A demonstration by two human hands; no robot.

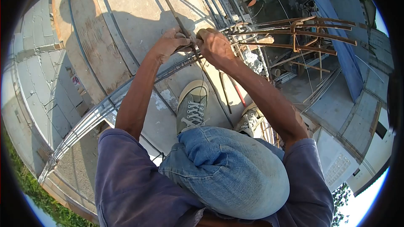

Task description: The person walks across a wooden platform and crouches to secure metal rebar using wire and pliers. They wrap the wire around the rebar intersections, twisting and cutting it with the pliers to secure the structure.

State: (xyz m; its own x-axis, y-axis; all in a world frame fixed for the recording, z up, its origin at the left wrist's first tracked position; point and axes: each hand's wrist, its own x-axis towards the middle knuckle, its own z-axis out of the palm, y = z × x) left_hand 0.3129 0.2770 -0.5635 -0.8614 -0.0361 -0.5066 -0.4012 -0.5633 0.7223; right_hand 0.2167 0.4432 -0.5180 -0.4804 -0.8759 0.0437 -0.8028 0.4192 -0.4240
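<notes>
My left hand (170,45) is closed in a pinch beside a steel rebar (167,1), at the spot where it crosses a bundle of bars (179,66). Facing it from the right, my right hand (215,48) has its fingers curled together at the same crossing. Whatever is pinched in the fingers is too small or too hidden to make out. A thin wire (203,70) hangs just below the two hands. On the boards near my shoes lies a hand tool with a red handle (238,90).
Parallel rebars (78,33) run over the plywood panels (90,21). Rusty bar ends with a stirrup (294,36) jut out at the right, over a lower level with a blue sheet (338,42). My shoe (193,107) rests close to the bars. Grey roofing (54,84) lies at the left.
</notes>
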